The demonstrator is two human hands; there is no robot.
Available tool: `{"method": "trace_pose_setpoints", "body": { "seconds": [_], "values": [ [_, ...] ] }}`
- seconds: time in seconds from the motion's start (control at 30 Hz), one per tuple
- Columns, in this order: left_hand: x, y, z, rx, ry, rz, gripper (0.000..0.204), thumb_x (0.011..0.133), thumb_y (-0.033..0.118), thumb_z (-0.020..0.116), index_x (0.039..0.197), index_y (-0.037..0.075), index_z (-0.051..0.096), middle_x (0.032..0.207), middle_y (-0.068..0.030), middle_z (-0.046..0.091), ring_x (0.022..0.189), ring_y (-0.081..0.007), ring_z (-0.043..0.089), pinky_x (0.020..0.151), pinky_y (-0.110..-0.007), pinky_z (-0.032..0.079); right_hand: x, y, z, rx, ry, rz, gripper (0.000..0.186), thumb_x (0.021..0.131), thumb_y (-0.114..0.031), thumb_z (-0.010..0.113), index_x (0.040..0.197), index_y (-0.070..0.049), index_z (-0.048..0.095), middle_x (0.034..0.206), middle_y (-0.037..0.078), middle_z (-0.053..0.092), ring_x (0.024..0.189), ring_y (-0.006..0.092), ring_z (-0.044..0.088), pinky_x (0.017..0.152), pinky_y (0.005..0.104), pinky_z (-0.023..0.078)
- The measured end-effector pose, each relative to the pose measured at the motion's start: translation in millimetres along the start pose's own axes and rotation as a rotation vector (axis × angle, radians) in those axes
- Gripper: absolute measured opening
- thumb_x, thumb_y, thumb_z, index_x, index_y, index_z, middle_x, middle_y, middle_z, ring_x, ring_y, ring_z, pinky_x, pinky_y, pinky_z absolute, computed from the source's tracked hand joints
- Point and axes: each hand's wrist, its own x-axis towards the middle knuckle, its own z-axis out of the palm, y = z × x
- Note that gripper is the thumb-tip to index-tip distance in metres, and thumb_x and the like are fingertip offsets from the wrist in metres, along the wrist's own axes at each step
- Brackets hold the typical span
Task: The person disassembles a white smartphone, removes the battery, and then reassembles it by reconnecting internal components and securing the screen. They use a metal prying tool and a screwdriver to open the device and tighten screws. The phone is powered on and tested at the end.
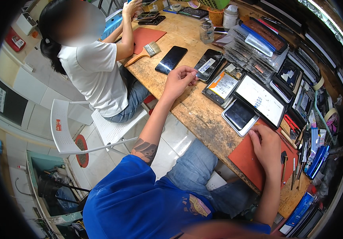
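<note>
My left hand [178, 83] is over the bench, its thumb and fingertips pinched together at the lower edge of a black phone [212, 61] with a white label. Whatever sits in that pinch, if anything, is too small to name. Just left of it lies another dark phone [171, 59], screen up. My right hand [266, 145] rests over a red mat [243, 154], fingers loosely bent and thumb apart, nothing visible in it. Its fingertips are close to the corner of a white-framed phone [240, 116]. Beyond that is an opened phone [221, 85] with an orange-edged battery.
A co-worker in a white shirt [88, 71] sits at the left with raised hands. A wide brush [143, 53] lies at the bench edge. A white panel [260, 99] in a black frame, hand tools [295, 169] and a stack of bagged parts [245, 55] crowd the right side.
</note>
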Motion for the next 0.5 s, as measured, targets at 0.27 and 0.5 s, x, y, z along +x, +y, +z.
{"method": "trace_pose_setpoints", "body": {
  "seconds": [0.27, 0.5],
  "values": [
    [1.1, -2.4, -0.3, -0.010, -0.002, 0.000, 0.018, 0.108, 0.010, 0.070, 0.119, -0.004, 0.073, 0.093, -0.0076, 0.078, 0.082, -0.0118, 0.072, 0.075, -0.027, 0.059, 0.0, -0.4, -0.3, 0.008, -0.004, 0.004, 0.013, 0.100, -0.016, 0.075, 0.099, -0.004, 0.074, 0.094, 0.017, 0.076, 0.083, 0.0395, 0.073, 0.073, 0.0479, 0.055],
    [-0.2, 0.6, -0.2, 0.031, 0.002, -0.017, 0.019, 0.108, 0.012, 0.070, 0.119, -0.003, 0.073, 0.094, -0.0074, 0.078, 0.082, -0.0114, 0.072, 0.076, -0.026, 0.058, 0.2, 0.5, 0.1, 0.008, 0.002, -0.005, 0.012, 0.099, -0.015, 0.075, 0.098, -0.003, 0.074, 0.092, 0.016, 0.075, 0.081, 0.0384, 0.073, 0.072, 0.0471, 0.054]
  ]
}}
